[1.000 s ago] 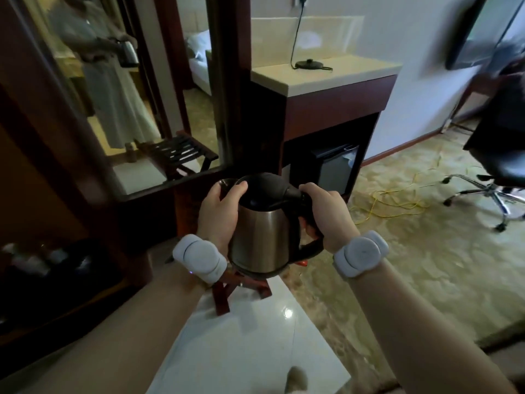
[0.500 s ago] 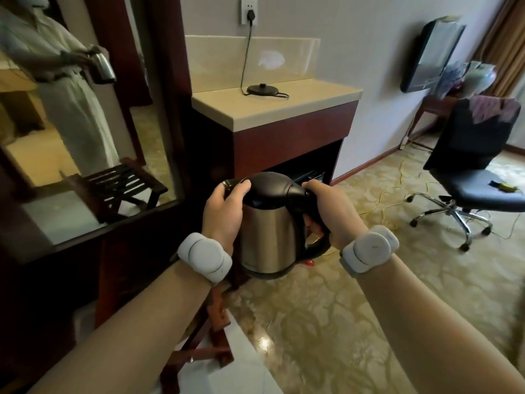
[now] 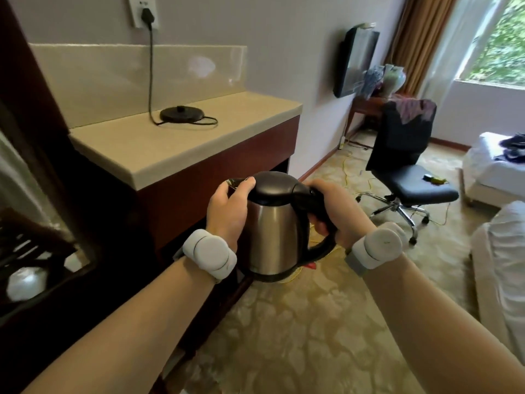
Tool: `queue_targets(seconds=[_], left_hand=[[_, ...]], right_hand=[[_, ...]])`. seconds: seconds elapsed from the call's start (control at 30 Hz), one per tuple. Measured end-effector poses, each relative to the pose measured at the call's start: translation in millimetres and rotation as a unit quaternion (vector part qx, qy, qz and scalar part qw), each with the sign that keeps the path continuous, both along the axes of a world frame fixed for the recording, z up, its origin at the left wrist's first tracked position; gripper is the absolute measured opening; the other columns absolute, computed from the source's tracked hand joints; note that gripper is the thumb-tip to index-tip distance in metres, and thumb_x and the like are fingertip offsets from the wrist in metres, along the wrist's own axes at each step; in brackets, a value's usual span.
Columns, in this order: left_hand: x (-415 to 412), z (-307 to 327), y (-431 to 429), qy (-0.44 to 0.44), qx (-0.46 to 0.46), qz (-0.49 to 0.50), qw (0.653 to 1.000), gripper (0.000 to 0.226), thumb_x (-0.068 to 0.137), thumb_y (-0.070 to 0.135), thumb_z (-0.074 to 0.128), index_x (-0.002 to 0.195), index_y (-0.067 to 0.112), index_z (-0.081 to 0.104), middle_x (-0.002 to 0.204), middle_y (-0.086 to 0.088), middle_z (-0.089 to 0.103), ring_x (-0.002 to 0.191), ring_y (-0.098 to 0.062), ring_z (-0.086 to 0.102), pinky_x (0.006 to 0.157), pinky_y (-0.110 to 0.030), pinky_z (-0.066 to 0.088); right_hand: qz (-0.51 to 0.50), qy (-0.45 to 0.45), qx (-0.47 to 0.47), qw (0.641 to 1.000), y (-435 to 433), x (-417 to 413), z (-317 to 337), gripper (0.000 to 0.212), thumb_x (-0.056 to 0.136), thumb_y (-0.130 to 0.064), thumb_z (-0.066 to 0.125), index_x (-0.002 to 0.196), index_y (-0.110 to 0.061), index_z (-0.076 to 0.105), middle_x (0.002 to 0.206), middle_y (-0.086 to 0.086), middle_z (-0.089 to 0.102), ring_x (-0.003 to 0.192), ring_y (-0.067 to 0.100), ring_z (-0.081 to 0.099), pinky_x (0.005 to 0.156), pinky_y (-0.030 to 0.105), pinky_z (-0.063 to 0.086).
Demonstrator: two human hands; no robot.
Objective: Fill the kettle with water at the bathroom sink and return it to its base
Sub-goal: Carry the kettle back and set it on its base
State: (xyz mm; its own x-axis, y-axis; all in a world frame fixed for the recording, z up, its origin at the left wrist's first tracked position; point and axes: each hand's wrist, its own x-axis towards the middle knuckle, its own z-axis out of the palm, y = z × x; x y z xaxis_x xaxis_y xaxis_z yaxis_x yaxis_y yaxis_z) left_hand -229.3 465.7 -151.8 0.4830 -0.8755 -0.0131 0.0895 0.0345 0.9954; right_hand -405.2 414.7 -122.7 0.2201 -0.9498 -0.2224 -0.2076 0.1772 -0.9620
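A steel kettle (image 3: 272,237) with a black lid and handle is held upright in front of me, below counter height. My right hand (image 3: 338,214) grips its black handle. My left hand (image 3: 227,211) holds the spout side, thumb lying on the lid's edge. The round black kettle base (image 3: 181,113) sits bare on the beige countertop (image 3: 199,143) to the upper left, its cord running up to a wall socket (image 3: 143,11).
The counter stands on a dark red cabinet (image 3: 221,177). A black office chair (image 3: 403,166) stands to the right on patterned carpet, with a yellow cable beside it. White beds are at the far right. A wall television hangs beyond the counter.
I have moved closer to the counter and my view has swung right; the mirror has slid out of view. Both hands keep the same hold on the kettle.
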Motion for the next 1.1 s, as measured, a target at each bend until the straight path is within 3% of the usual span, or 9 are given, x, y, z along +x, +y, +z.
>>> queue_targets(seconds=[0.2,0.33,0.47,0.57,0.67,0.87,1.0,1.1], left_hand=[[6.4,18.1,-104.7,-0.013,0.010,-0.045,0.999,0.024,0.093,0.039,0.063,0.109,0.022,0.069,0.102,0.008,0.069,0.095,-0.007,0.061,0.070,-0.021,0.039],[9.6,30.9,-168.1,-0.007,0.017,-0.062,0.998,0.032,0.087,0.047,0.065,0.109,0.024,0.071,0.104,0.005,0.071,0.100,-0.015,0.064,0.086,-0.031,0.045],[10.2,45.3,-222.1,-0.017,0.031,-0.073,0.997,0.065,0.064,0.065,0.066,0.115,0.024,0.070,0.109,0.004,0.072,0.104,-0.020,0.066,0.101,-0.043,0.045],[11.4,55.8,-269.4,-0.016,0.025,-0.064,0.997,0.047,0.079,0.054,0.066,0.110,0.019,0.071,0.104,0.000,0.073,0.100,-0.021,0.066,0.096,-0.039,0.048],[11.1,67.6,-304.6,-0.028,0.028,-0.047,0.998,0.046,0.087,0.051,0.064,0.109,0.012,0.070,0.100,-0.004,0.070,0.092,-0.023,0.063,0.081,-0.035,0.047],[13.3,99.6,-373.6,-0.050,-0.007,0.007,0.999,0.035,0.091,0.048,0.060,0.087,0.014,0.066,0.083,-0.001,0.060,0.077,-0.019,0.053,0.076,-0.033,0.042],[23.2,119.1,-402.9,-0.061,-0.020,0.038,0.997,0.036,0.091,0.053,0.059,0.101,0.019,0.066,0.104,0.003,0.064,0.085,-0.013,0.055,0.087,-0.033,0.041],[35.7,137.6,-416.4,-0.062,-0.027,0.068,0.995,0.042,0.089,0.055,0.060,0.113,0.020,0.064,0.105,0.007,0.065,0.087,-0.009,0.056,0.086,-0.032,0.041]], right_hand=[[-0.045,-0.004,-0.022,0.999,-85.4,4.7,17.0,0.028,0.094,-0.034,0.047,0.090,-0.009,0.060,0.052,0.003,0.050,0.041,0.014,0.037,0.040,0.023,0.029],[-0.037,-0.016,-0.018,0.999,-141.0,3.2,29.9,0.030,0.097,-0.035,0.047,0.085,-0.011,0.060,0.052,0.000,0.050,0.040,0.011,0.038,0.036,0.018,0.032],[-0.020,-0.031,-0.016,0.999,-197.6,0.4,40.2,0.033,0.095,-0.040,0.051,0.084,-0.011,0.062,0.055,0.001,0.051,0.039,0.011,0.040,0.036,0.018,0.034],[0.010,-0.034,-0.020,0.999,-249.1,-1.1,50.4,0.037,0.094,-0.044,0.052,0.082,-0.011,0.063,0.055,0.000,0.051,0.040,0.011,0.040,0.038,0.018,0.034],[0.041,-0.027,-0.032,0.998,-293.3,-3.3,62.2,0.040,0.094,-0.047,0.052,0.084,-0.010,0.065,0.056,0.002,0.052,0.042,0.011,0.039,0.040,0.018,0.034],[0.100,-0.002,-0.086,0.991,-383.6,5.8,96.2,0.041,0.096,-0.048,0.049,0.079,-0.012,0.060,0.054,0.002,0.049,0.040,0.012,0.036,0.043,0.023,0.029],[0.129,-0.006,-0.108,0.986,-422.0,19.9,119.6,0.039,0.096,-0.047,0.050,0.075,-0.015,0.058,0.054,0.003,0.047,0.039,0.012,0.034,0.040,0.021,0.028],[0.157,-0.009,-0.127,0.979,-445.2,35.2,136.2,0.041,0.096,-0.046,0.049,0.069,-0.017,0.055,0.054,0.002,0.045,0.040,0.013,0.032,0.044,0.023,0.024]])
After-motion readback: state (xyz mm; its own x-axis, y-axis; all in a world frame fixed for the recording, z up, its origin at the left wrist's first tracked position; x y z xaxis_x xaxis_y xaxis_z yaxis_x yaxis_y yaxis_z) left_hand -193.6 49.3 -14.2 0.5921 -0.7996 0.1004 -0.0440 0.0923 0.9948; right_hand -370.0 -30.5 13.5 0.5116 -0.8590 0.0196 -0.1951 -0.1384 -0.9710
